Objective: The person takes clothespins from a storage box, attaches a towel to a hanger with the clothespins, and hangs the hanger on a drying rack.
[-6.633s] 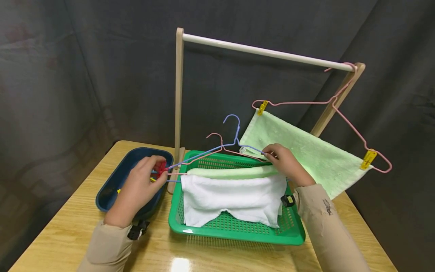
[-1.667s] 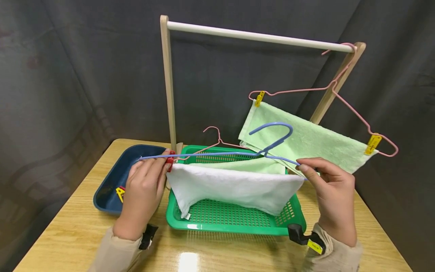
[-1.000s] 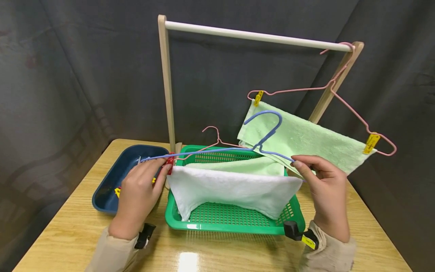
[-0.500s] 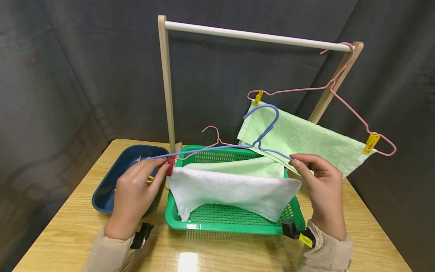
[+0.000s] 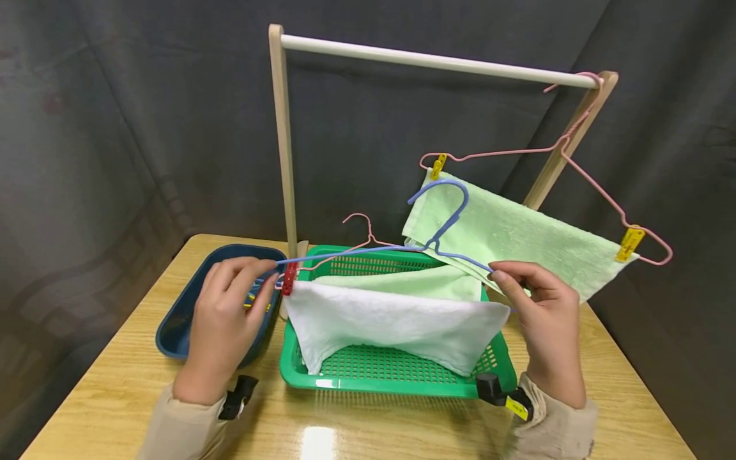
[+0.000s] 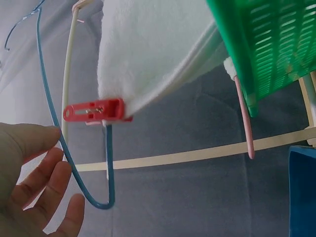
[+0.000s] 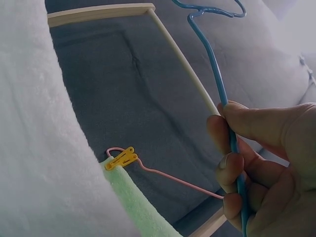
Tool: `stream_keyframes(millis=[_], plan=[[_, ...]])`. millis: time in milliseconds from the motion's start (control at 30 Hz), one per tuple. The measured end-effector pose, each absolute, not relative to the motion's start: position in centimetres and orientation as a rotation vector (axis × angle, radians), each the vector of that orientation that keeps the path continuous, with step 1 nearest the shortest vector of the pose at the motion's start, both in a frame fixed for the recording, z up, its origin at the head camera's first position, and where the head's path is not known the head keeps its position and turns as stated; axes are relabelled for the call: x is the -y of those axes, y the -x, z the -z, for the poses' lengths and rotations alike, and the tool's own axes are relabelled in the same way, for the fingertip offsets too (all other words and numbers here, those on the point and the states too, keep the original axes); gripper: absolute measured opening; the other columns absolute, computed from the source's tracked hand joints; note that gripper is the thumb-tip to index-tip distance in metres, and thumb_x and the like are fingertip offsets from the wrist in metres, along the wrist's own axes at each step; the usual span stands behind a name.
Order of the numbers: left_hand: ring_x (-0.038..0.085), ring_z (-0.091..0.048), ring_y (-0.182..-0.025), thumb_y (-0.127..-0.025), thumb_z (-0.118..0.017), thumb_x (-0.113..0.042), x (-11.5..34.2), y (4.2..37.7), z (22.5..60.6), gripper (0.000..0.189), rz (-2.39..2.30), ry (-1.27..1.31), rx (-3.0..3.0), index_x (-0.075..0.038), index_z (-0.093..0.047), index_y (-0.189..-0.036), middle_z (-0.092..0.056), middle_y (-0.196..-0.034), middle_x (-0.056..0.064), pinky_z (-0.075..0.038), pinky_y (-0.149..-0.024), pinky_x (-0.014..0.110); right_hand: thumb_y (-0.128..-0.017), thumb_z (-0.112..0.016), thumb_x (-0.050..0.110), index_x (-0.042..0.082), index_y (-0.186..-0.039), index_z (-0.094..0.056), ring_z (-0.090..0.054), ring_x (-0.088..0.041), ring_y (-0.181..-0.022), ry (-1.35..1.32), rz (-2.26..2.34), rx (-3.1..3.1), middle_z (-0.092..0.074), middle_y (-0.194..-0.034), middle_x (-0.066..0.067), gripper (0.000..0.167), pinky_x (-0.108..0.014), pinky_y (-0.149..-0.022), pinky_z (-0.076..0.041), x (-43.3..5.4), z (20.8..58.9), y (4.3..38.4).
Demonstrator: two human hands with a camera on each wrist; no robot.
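A blue clothes hanger [image 5: 368, 250] spans both hands, hook upward. My right hand [image 5: 543, 326] grips its right arm, fingers curled round the wire in the right wrist view. My left hand [image 5: 224, 319] is at the other end, thumb and fingers apart, fingertips at the wire in the left wrist view. A red clothespin [image 5: 290, 279] clips a corner of the white towel [image 5: 397, 319] at the hanger's left end, just beside the left fingertips and free of them. The towel droops over the green basket [image 5: 397, 383]; its right corner has no clip visible.
Inside the basket lie a pink hanger [image 5: 370, 236] and a light green towel [image 5: 425, 281]. A navy tray [image 5: 172, 332] with yellow pieces stands left. Behind rises a rack with a white rail [image 5: 431, 59], bearing a pink hanger [image 5: 512, 152] with a green towel [image 5: 506, 223] and yellow clothespins [image 5: 631, 244].
Over the last seconds both hands brought the blue hanger forward with the white towel. My left hand has just let go of the red clothespin, which stays clipped. The right hand hardly moved lately.
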State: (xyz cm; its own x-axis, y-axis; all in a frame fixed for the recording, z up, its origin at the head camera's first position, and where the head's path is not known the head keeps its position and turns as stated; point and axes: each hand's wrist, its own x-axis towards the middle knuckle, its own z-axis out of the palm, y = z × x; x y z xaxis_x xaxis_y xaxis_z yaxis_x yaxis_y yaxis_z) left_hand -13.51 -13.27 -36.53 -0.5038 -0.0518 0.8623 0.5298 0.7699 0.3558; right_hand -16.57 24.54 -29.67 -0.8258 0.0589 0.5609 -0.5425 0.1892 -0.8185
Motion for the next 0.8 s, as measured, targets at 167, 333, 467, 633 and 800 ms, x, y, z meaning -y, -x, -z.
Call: stream_keyframes(millis=[167, 333, 467, 633, 800], plan=[[0.039, -0.056, -0.096, -0.084, -0.077, 0.007, 13.0, 13.7, 36.6, 0.028, 0.770, 0.355, 1.947, -0.002, -0.074, -0.110, -0.064, -0.105, 0.018, -0.043, -0.084, 0.046, -0.093, -0.069, -0.005, -0.013, -0.104, -0.072, -0.058, -0.020, -0.079, -0.442, -1.662, 2.045, -0.073, -0.089, -0.005, 0.014, -0.020, -0.071, -0.049, -24.1, 29.7, 16.3], [0.037, -0.056, -0.095, -0.086, -0.073, 0.011, 13.1, 13.7, 36.6, 0.024, 0.764, 0.346, 1.966, 0.001, -0.074, -0.107, -0.065, -0.102, 0.018, -0.044, -0.084, 0.041, -0.093, -0.069, -0.004, -0.010, -0.105, -0.073, -0.054, -0.019, -0.076, -0.439, -1.656, 2.073, -0.071, -0.086, -0.007, 0.014, -0.023, -0.069, -0.046, -23.7, 29.8, 16.3], [0.035, -0.055, -0.092, -0.085, -0.072, 0.011, 13.1, 13.8, 36.6, 0.022, 0.788, 0.333, 1.962, 0.001, -0.073, -0.105, -0.064, -0.101, 0.017, -0.042, -0.080, 0.035, -0.092, -0.069, -0.004, -0.009, -0.105, -0.073, -0.054, -0.018, -0.077, -0.474, -1.604, 2.096, -0.071, -0.086, -0.006, 0.014, -0.023, -0.069, -0.044, -23.6, 29.9, 16.5], [0.033, -0.054, -0.090, -0.085, -0.072, 0.013, 13.1, 13.8, 36.7, 0.021, 0.823, 0.287, 1.963, 0.001, -0.072, -0.103, -0.063, -0.101, 0.017, -0.040, -0.076, 0.033, -0.092, -0.069, -0.008, -0.010, -0.105, -0.073, -0.061, -0.014, -0.078, -0.548, -1.517, 2.118, -0.074, -0.087, -0.001, 0.014, -0.019, -0.069, -0.048, -23.8, 30.2, 16.8], [0.034, -0.054, -0.090, -0.086, -0.071, 0.012, 13.2, 13.8, 36.8, 0.020, 0.820, 0.258, 1.986, 0.002, -0.071, -0.103, -0.062, -0.101, 0.018, -0.040, -0.075, 0.032, -0.092, -0.067, -0.008, -0.012, -0.107, -0.071, -0.069, -0.014, -0.082, -0.549, -1.537, 2.111, -0.075, -0.091, -0.002, 0.016, -0.018, -0.074, -0.054, -24.6, 30.3, 17.1]])
